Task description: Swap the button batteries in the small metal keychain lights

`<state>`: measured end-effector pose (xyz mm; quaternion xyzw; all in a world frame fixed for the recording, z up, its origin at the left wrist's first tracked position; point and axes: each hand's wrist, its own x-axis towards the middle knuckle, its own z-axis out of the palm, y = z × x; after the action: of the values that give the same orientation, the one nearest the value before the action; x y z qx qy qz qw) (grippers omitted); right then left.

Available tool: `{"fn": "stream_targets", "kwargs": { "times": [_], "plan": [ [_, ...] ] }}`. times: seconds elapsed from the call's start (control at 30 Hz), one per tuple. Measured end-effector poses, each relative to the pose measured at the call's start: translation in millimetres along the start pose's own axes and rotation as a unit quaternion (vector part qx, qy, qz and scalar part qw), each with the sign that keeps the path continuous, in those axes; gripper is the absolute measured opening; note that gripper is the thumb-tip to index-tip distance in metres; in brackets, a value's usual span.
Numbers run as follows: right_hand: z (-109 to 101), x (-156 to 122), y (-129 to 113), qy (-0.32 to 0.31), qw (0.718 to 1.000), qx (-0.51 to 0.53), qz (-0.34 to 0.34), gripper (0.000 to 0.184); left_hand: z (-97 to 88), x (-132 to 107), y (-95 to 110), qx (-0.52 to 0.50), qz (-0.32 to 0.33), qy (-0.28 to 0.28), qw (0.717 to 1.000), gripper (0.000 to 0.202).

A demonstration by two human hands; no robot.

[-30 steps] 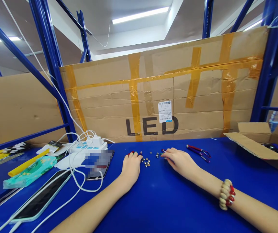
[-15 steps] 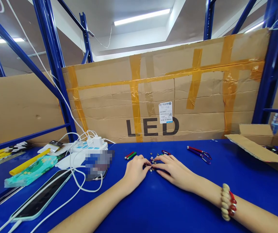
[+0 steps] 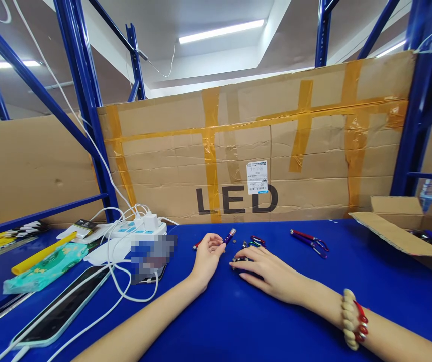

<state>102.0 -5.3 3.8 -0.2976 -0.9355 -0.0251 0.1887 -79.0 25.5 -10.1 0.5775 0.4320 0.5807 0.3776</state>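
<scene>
My left hand (image 3: 206,257) is raised a little off the blue table (image 3: 238,322) and its fingers are closed on a small purple pen light (image 3: 229,235), tip pointing up and right. My right hand (image 3: 266,270) lies palm down on the table with fingers stretched over a cluster of small button cells (image 3: 237,260). A red pen light (image 3: 196,246) peeks out just behind my left hand. Small keyring parts (image 3: 255,242) lie just beyond my right fingers. A beaded bracelet (image 3: 352,319) is on my right wrist.
A red and purple pair of pen lights with clips (image 3: 310,240) lies to the right. An open cardboard box (image 3: 400,229) stands at far right. A power strip with chargers (image 3: 138,229), white cables, a phone (image 3: 55,314) and a teal packet (image 3: 38,266) sit left. A taped cardboard wall (image 3: 261,151) closes the back.
My left hand lifted away from the button cells and now holds up the purple pen light. My right hand slid slightly toward me, staying flat over the cells.
</scene>
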Motion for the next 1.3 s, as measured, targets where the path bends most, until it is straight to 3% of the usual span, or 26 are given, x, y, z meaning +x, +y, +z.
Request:
{"fn": "stream_targets", "kwargs": {
  "times": [0.17,0.37,0.5,0.9,1.07,1.3],
  "plan": [
    [1,-1,0,-0.005,1.000,0.001,-0.001,0.033,1.1,-2,1,-0.128,-0.044,-0.027,0.990,0.019],
    [4,0,6,0.011,0.999,-0.045,0.011,0.030,0.6,2,-3,-0.238,-0.150,-0.016,0.960,0.022],
    [7,1,13,0.037,0.995,-0.089,0.020,0.027,0.0,2,-2,-0.249,-0.179,-0.034,0.951,0.028],
    [11,3,17,0.053,0.991,-0.124,0.004,0.023,0.0,3,1,-0.249,-0.199,-0.047,0.947,0.019],
    [9,4,18,0.050,0.987,-0.142,0.049,0.019,0.1,2,4,-0.244,-0.202,-0.062,0.947,0.020],
    [7,4,19,0.038,0.987,-0.127,0.085,0.013,0.6,1,6,-0.254,-0.217,-0.040,0.942,0.022]
  ]
}}
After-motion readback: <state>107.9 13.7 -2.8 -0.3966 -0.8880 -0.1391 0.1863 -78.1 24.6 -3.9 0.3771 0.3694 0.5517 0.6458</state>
